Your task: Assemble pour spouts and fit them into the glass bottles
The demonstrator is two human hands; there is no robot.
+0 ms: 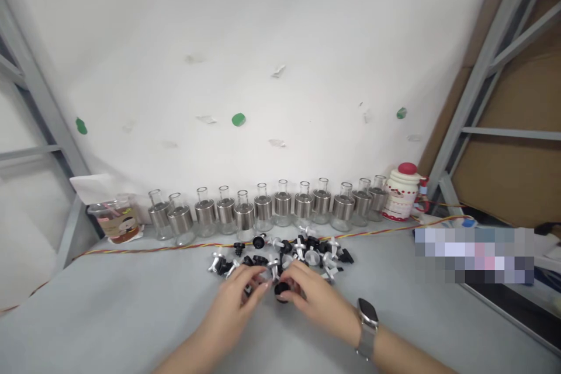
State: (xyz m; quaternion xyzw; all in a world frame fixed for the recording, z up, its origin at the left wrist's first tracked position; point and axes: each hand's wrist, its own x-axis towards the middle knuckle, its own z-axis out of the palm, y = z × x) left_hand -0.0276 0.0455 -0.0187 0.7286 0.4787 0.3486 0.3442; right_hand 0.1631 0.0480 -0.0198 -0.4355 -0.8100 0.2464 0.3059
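Observation:
My right hand (313, 297) has its thumb and fingers closed round a small black bottle stopper (281, 292), just above the table. Close by on the left, my left hand (239, 297) is curled with thumb and fingertips near each other. A dark bit shows between them, too hidden to name. Right behind both hands lies a loose pile of black stoppers (259, 242) and silver and clear pourer spouts (312, 256). One silver spout (274, 267) stands between the fingertips of the two hands; whether a finger touches it I cannot tell.
Several glass bottles (244, 217) with metal sleeves stand in a row along the wall. A plastic cup (116, 223) is at the left, a red-lidded jar (400, 196) at the right. A twisted cable (175, 249) crosses the grey table (144, 298). Metal frames flank both sides.

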